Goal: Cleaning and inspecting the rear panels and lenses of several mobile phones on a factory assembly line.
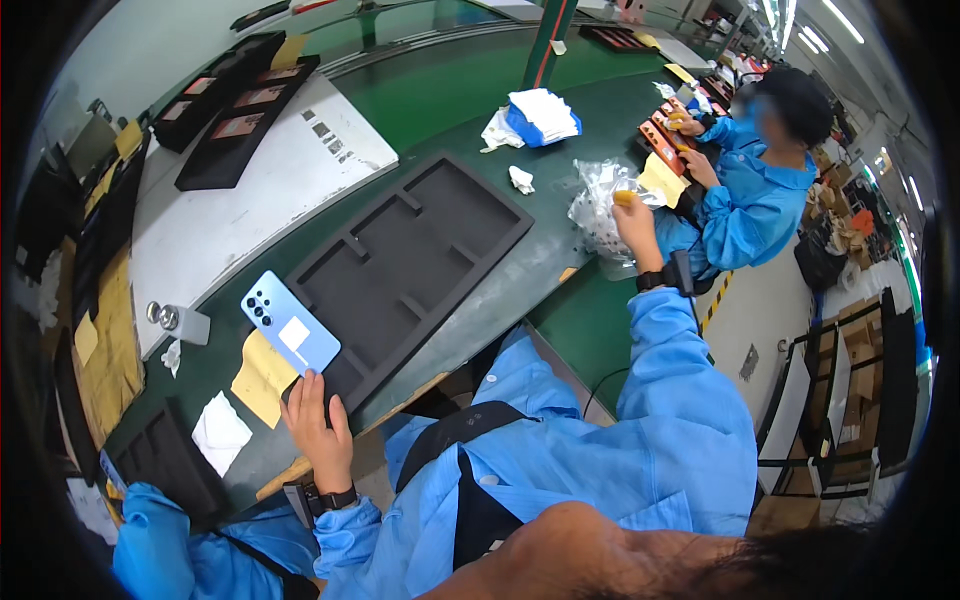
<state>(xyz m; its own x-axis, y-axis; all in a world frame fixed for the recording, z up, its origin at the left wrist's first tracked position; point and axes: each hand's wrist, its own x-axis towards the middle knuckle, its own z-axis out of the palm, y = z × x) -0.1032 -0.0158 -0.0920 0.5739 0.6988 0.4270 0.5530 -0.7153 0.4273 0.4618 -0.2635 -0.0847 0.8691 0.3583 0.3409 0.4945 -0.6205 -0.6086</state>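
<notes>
A light-blue smartphone [291, 322] lies back up, with several camera lenses and a white label on it. It rests at the left end of a black foam tray [478, 275] with wide compartments. My left hand [322, 432] has its fingers stretched out, their tips at the phone's lower edge. Out to the right, my right hand [638, 232] has its fingers together beside a clear plastic bag [597, 212] of small parts. Yellow covers its fingertips; what they pinch, if anything, is hidden. Beside the phone lies a yellow cloth [262, 378].
A white cloth [221, 433] and a metal-topped bottle [186, 323] stand left on the green table. Black trays [247, 122] sit on a white board [300, 165]. Blue-and-white packaging [541, 117] lies at the back. A co-worker [760, 190] works at right; a blue sleeve [155, 545] shows lower left.
</notes>
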